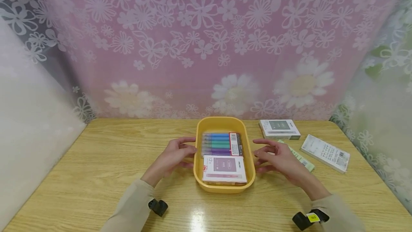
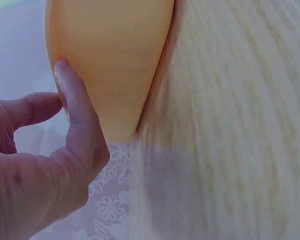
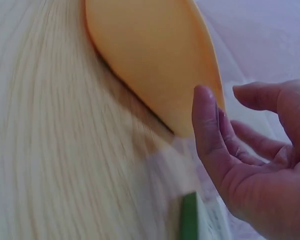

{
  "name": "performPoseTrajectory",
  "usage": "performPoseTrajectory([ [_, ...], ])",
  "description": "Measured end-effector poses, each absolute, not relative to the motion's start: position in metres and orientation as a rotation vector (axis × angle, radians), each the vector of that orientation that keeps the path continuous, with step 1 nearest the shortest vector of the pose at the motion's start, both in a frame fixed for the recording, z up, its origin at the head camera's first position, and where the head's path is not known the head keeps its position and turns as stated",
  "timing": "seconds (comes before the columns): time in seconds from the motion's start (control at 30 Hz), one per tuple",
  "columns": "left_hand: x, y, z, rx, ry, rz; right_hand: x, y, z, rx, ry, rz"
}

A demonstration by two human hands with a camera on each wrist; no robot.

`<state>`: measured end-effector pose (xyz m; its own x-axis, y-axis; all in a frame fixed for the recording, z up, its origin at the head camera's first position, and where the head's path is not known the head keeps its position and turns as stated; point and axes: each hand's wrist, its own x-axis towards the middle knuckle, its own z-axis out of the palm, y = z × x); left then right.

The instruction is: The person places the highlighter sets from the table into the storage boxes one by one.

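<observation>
A yellow plastic tray (image 1: 224,189) stands upright on the table, its long side pointing away from me. Inside, a clear pack of blue, green and purple pens (image 1: 220,145) lies behind a white box with a mauve panel (image 1: 224,169). At the tray's left wall is my left hand (image 1: 173,155), fingers fairly straight; in the left wrist view its fingertips touch the tray's side (image 2: 115,55) near the rim. My right hand (image 1: 280,158) is beside the right wall, fingers loosely bent and spread, holding nothing. Whether its fingertips touch the tray I cannot tell.
Right of the tray lie a white box with a green panel (image 1: 280,129), a slim green box (image 1: 302,160) partly behind my right hand, and a white box with a barcode (image 1: 325,153). A flowered curtain (image 1: 206,46) hangs behind the wooden table (image 1: 112,160).
</observation>
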<state>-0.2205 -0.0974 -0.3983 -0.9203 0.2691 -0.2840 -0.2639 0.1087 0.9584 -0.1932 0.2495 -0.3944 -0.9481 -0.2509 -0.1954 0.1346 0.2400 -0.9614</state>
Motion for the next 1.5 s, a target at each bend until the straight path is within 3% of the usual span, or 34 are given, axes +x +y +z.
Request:
performPoseTrajectory([
  [0.63,-0.224,-0.101,-0.403,0.013,1.941,1.857,-0.180,0.290,-0.398,-0.679,3.292,-0.888],
  [1.0,-0.225,-0.101,-0.402,0.006,1.956,1.845,-0.180,0.314,-0.402,-0.447,3.188,-0.496],
  [1.5,-0.224,-0.102,-0.400,0.000,1.953,1.831,-0.183,0.322,-0.406,-0.391,3.114,-0.315],
])
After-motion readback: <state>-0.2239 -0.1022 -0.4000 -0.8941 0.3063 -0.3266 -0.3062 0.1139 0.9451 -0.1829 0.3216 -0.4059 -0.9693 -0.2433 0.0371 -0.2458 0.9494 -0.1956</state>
